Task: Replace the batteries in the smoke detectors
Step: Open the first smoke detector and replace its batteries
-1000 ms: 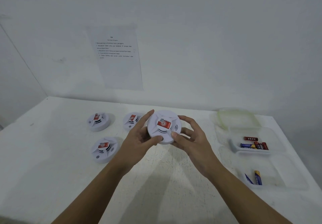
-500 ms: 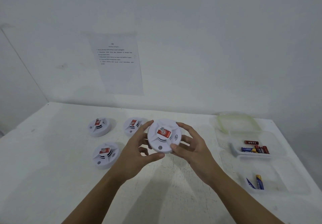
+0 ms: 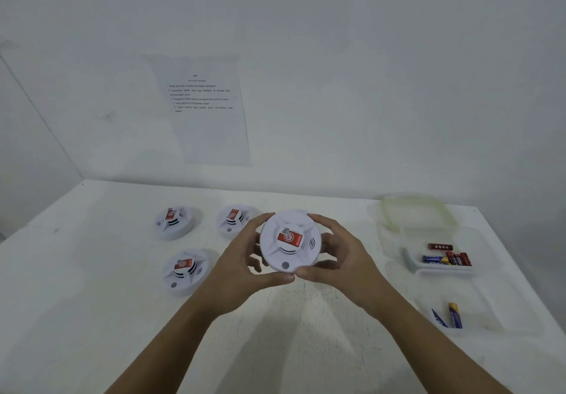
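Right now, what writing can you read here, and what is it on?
Printed lines on the wall sheet: too small to read.
Red label on the held smoke detector: white round mark, no legible words.
Print on the batteries: blurred.
Nothing can be quoted.

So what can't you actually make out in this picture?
Head view:
- Underside of the held smoke detector: faces away, behind the left hand and right hand.
- Wall sheet: print too small.
- Batteries in the far tray: labels blurred.
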